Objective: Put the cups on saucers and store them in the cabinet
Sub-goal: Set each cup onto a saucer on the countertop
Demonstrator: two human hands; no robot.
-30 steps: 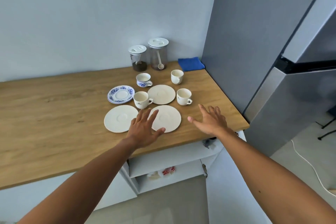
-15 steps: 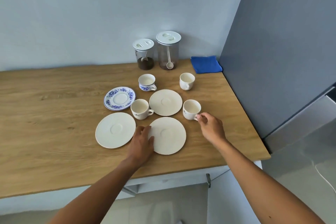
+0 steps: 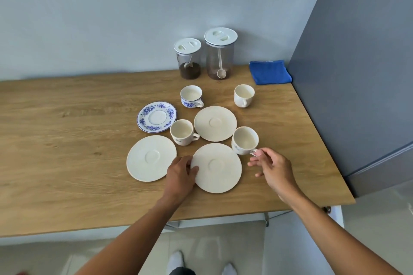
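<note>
Wooden countertop point(image 3: 67, 163), frame centre: left hand point(image 3: 182, 173) grips nearest saucer point(image 3: 220, 168) by its rim, right hand point(image 3: 273, 168) pinches the handle of an empty cup point(image 3: 244, 140) beside it; behind, short jar point(image 3: 188, 62) holds dark grounds, tall jar point(image 3: 220, 56) a scoop

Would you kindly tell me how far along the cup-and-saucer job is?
Done: nothing; no cup sits on a saucer yet. In hand: the right hand pinches the handle of a cream ceramic cup; the left hand holds the rim of the nearest round cream saucer. Left: all four pairings, then storage.
</note>
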